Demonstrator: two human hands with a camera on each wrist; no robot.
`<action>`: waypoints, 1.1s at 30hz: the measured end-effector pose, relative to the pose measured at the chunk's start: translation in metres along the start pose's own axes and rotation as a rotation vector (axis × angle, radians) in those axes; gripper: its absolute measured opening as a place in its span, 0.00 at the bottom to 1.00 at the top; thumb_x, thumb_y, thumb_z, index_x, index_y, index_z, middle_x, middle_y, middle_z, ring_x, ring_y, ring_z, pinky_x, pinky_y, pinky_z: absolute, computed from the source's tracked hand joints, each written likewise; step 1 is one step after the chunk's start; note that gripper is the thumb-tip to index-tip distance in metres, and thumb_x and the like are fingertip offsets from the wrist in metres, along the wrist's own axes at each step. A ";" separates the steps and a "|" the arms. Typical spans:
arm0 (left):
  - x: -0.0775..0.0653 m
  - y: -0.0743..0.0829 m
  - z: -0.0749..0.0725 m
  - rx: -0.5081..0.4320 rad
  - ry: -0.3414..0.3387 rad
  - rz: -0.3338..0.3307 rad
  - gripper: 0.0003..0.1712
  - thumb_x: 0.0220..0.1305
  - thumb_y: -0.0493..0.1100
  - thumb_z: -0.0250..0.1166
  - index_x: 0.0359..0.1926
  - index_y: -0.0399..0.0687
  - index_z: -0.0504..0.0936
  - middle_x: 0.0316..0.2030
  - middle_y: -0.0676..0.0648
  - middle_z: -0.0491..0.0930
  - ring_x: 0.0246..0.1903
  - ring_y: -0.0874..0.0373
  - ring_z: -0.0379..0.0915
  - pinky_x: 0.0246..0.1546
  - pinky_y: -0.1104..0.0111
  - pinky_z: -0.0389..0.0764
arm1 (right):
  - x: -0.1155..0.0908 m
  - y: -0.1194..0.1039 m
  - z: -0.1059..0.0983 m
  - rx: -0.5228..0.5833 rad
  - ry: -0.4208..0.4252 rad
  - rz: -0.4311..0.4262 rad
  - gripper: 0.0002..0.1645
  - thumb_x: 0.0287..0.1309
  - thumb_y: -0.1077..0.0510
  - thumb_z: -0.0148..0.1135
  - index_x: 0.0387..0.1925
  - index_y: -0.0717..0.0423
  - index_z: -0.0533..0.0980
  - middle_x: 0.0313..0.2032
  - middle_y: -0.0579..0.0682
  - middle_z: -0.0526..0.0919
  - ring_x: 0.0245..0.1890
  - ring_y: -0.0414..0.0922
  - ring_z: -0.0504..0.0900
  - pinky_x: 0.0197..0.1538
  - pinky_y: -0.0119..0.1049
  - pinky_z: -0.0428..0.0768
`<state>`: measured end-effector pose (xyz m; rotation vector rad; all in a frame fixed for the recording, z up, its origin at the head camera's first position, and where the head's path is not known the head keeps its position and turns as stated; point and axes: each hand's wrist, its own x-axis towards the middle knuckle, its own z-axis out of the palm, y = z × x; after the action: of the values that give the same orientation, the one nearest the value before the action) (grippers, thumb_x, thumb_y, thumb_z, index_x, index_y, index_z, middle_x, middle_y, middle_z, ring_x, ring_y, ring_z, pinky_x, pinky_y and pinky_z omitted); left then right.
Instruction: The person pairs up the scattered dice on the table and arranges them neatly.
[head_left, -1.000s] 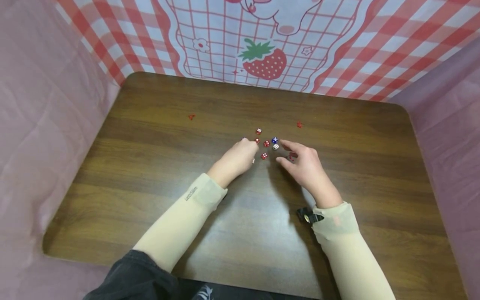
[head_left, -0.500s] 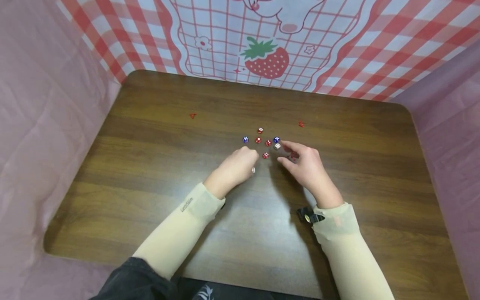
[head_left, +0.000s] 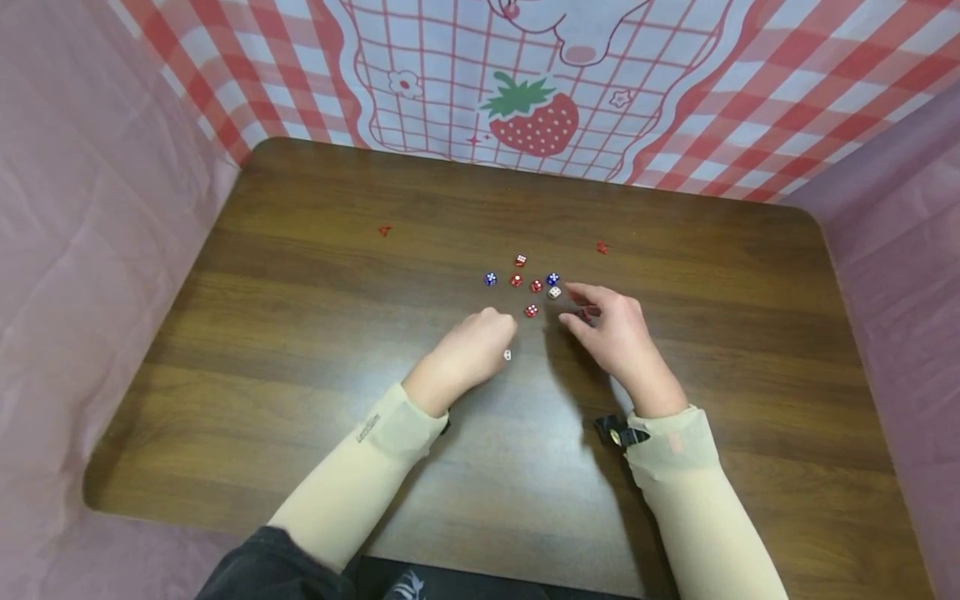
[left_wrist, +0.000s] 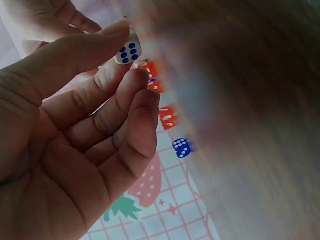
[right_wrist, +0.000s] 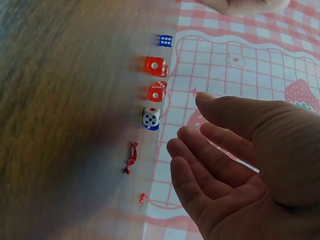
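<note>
Between thumb and index finger, my left hand pinches a white die; blue pips show on it in the left wrist view. That hand is just in front of a loose group of dice. My right hand holds nothing, its fingers loosely bent and thumb apart. Nearest its fingertips are a white die and a blue die. Several red dice lie to their left, including a nearer red die. At the group's left edge is another blue die.
A small twisted red piece lies by the right hand, partly hidden by it in the head view. Similar red bits lie farther back, one left and one right. A checked cloth hangs behind the wooden table.
My left hand has drawn back toward the body with the white die, baring the left blue die it covered before. The right hand has hardly moved.
</note>
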<state>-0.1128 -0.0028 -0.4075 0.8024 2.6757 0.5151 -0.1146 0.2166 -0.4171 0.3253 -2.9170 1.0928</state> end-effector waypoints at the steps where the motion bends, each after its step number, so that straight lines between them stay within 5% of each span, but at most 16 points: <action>1: -0.001 0.001 0.000 0.001 0.000 0.003 0.07 0.59 0.28 0.63 0.29 0.42 0.83 0.30 0.42 0.82 0.27 0.50 0.78 0.30 0.57 0.79 | 0.000 0.000 0.000 -0.004 0.001 -0.001 0.24 0.61 0.64 0.71 0.58 0.64 0.79 0.50 0.63 0.84 0.48 0.59 0.84 0.53 0.54 0.80; 12: -0.008 0.004 0.001 0.007 0.010 0.015 0.07 0.58 0.28 0.65 0.28 0.42 0.83 0.29 0.42 0.83 0.27 0.49 0.79 0.31 0.56 0.79 | 0.017 0.002 0.003 -0.091 0.043 -0.048 0.19 0.57 0.66 0.73 0.51 0.68 0.82 0.41 0.62 0.86 0.41 0.56 0.84 0.49 0.51 0.79; 33: -0.011 0.003 0.005 0.030 -0.016 0.042 0.07 0.60 0.26 0.64 0.31 0.41 0.84 0.31 0.41 0.83 0.33 0.45 0.82 0.36 0.55 0.81 | 0.044 -0.002 0.009 -0.154 -0.078 0.214 0.14 0.59 0.58 0.73 0.42 0.64 0.84 0.39 0.58 0.85 0.41 0.53 0.81 0.50 0.51 0.77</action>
<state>-0.1004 -0.0057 -0.4088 0.8695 2.6631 0.4772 -0.1563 0.2013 -0.4190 0.0544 -3.1399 0.8852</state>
